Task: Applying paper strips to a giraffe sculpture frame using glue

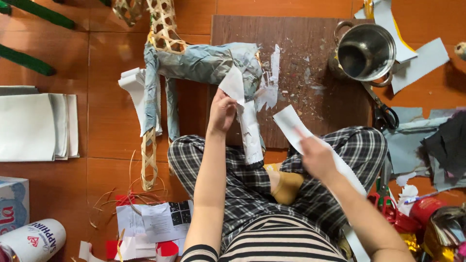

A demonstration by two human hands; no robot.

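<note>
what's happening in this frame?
A person sits cross-legged on the floor, papering a woven bamboo animal frame. The left hand presses a white paper strip onto one of the figure's legs. The right hand holds another white strip, blurred. The body is mostly covered in crumpled grey paper; two legs are still bare bamboo. A metal pot and scissors lie nearby.

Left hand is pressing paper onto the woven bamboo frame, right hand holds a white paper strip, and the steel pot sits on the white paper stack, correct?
Not quite: the head view shows the round steel pot on the brown wooden board, not the paper stack. The rest holds.
</note>
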